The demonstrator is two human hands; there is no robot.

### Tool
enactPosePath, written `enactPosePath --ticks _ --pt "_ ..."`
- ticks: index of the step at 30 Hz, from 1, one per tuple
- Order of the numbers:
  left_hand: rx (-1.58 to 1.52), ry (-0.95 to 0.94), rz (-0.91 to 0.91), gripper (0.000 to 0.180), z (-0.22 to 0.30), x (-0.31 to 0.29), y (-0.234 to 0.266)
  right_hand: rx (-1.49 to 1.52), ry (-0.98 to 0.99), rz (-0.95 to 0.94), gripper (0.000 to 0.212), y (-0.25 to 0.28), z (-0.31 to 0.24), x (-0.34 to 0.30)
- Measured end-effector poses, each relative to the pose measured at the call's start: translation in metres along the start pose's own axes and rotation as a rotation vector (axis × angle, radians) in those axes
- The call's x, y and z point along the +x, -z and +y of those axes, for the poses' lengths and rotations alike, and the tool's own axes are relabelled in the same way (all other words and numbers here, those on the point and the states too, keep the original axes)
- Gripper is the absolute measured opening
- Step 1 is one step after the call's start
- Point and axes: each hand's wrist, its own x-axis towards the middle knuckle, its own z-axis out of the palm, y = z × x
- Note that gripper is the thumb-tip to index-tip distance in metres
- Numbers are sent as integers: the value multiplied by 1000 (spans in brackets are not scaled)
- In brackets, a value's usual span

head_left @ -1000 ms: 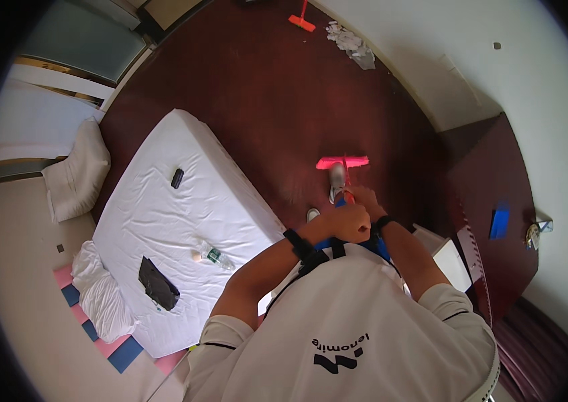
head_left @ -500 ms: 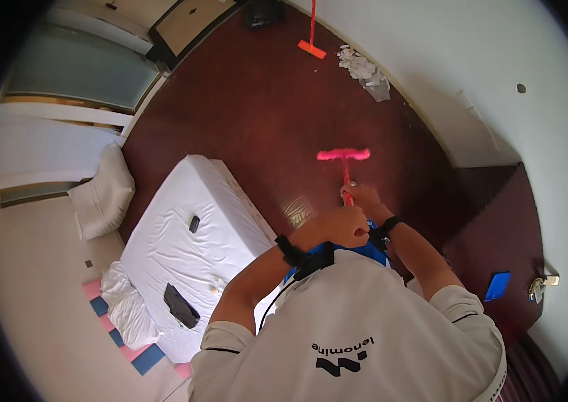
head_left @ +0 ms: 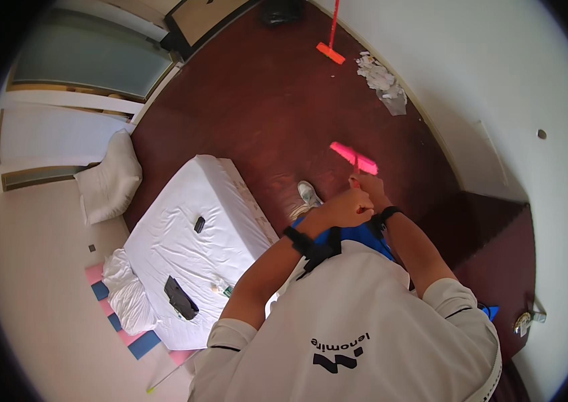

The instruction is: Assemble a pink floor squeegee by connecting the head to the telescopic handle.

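My left hand (head_left: 349, 208) is closed round the upper end of the red handle of a pink broom (head_left: 354, 159). Just beyond it, my right hand (head_left: 369, 187) wraps the same handle lower down, close to the head. The broom's bright pink head is slanted over the dark red floor (head_left: 243, 100), its right end nearer me. Whether the bristles touch the floor I cannot tell. Black bands circle both wrists. My shoe (head_left: 308, 193) shows left of the hands.
Left stands a bed with a white sheet (head_left: 193, 201), bearing a dark cloth (head_left: 180, 299) and a small black object (head_left: 199, 224). A cushion (head_left: 111, 179) lies beyond. Along the right wall are a heap of paper scraps (head_left: 381, 80) and an orange-headed broom (head_left: 331, 53). A black bag (head_left: 280, 11) sits at the back.
The broom's head has turned from level to slanted, its right end swinging toward me. My shoe has come into view beside the bed. The whole view has shifted slightly.
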Motion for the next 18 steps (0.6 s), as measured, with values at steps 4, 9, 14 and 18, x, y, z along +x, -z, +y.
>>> enactPosePath --ticks 4,9,14,18 --pt "11 -93 -54 24 -12 10 15 -52 -61 43 18 19 -13 17" --pt "-14 -143 -159 24 -16 16 65 -120 -77 104 27 45 -36 48" --pt "-299 -90 -11 29 -13 -3 135 168 129 -170 23 42 -70 86" --pt "-369 -199 350 30 -23 -41 177 190 369 -300 15 28 -158 122"
